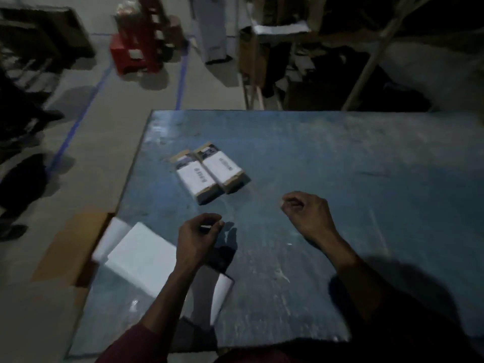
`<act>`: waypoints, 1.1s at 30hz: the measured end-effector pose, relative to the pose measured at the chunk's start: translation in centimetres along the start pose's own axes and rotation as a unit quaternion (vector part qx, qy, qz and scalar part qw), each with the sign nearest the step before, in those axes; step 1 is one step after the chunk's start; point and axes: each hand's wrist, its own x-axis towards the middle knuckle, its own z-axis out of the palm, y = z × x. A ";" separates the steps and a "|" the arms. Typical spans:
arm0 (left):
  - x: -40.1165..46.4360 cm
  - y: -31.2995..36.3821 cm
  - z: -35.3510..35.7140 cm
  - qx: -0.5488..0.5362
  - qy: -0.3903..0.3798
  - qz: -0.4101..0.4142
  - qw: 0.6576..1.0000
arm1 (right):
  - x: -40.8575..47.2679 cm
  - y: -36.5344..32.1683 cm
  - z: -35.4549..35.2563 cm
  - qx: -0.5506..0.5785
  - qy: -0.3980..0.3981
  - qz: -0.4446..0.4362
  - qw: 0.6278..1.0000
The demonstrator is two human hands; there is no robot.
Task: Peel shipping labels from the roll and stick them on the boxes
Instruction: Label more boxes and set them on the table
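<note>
Boxes (pixel 209 174) side by side mid-table, touching, white labels already on top — likely parked clear of the working spot. Label stack (pixel 141 258) at the left table (pixel 340 153) edge, handy for peeling. Left hand (pixel 195 239) and right hand (pixel 305 210) loosely curled — whether pinching anything, unclear. Label print too blurred to read.

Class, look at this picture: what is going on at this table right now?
A person stands at a blue table. Two small boxes lie side by side, each already bearing a white label. The left hand pinches something small and pale, hard to make out, above white sheets at the table's edge. The right hand hovers loosely curled, holding nothing visible.
</note>
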 end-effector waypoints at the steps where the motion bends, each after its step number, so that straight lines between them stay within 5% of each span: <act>1: 0.1 1.0 1.8 0.010 -0.034 0.018 0.999 | -1.4 1.8 -2.1 -0.006 0.021 0.016 1.000; 9: -1.6 13.4 22.2 0.112 -0.308 0.204 0.922 | -10.3 11.9 -22.5 -0.092 0.264 0.114 0.953; 15: -4.7 19.4 36.9 0.288 -0.356 0.266 0.848 | -12.9 17.8 -34.4 -0.206 0.355 0.150 0.899; 18: -6.2 19.3 39.4 0.393 -0.342 0.290 0.803 | -13.3 20.0 -38.8 -0.284 0.315 0.186 0.886; 22: -6.3 18.7 39.6 0.409 -0.331 0.307 0.793 | -13.1 22.3 -39.3 -0.430 0.189 0.266 0.842; 28: -6.8 18.6 39.1 0.401 -0.331 0.307 0.797 | -13.2 23.6 -38.5 -0.496 0.202 0.237 0.811; 33: -7.2 18.5 38.9 0.391 -0.323 0.312 0.803 | -14.1 23.4 -38.2 -0.476 0.204 0.217 0.827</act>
